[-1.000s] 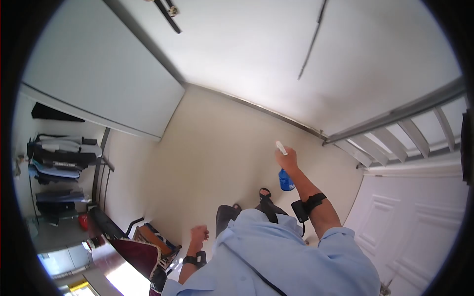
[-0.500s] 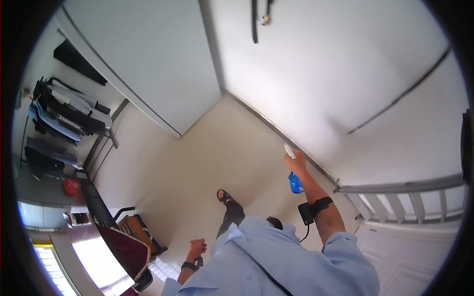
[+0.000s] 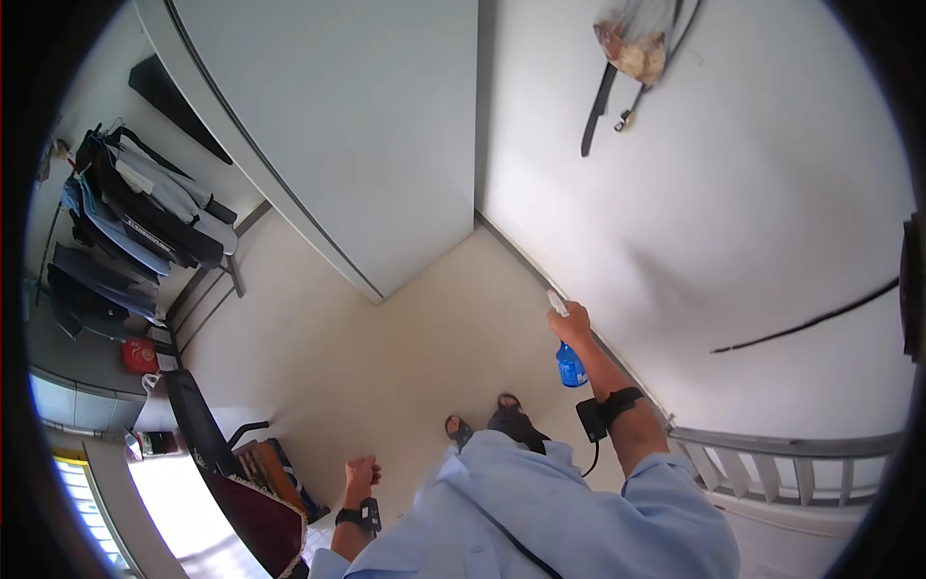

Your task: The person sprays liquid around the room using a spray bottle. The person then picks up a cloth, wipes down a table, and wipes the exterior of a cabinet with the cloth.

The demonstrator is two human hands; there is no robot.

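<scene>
My right hand [image 3: 573, 326] is wrapped round the neck of a spray bottle [image 3: 571, 369] with a blue body and a white trigger head. The bottle hangs roughly upright in front of me, near the foot of the white wall. My left hand [image 3: 363, 472] is held out low at my left side over the floor. Its fingers are curled in, and nothing shows in them. A dark band with a small device [image 3: 370, 516] sits on the left wrist.
A pale cabinet [image 3: 347, 125] stands ahead. Clothes [image 3: 145, 207] hang on a rack at left, beyond a dark padded bench [image 3: 193, 415]. Belts [image 3: 598, 111] and a clear bag [image 3: 637, 53] hang on the right wall [image 3: 752, 212]. A grey railing [image 3: 791, 444] is at lower right.
I have stepped forward: both feet now show side by side, and the cabinet looks nearer. A bag has come into view at the top. My left hand has swung slightly forward; the spray bottle stays in my right.
</scene>
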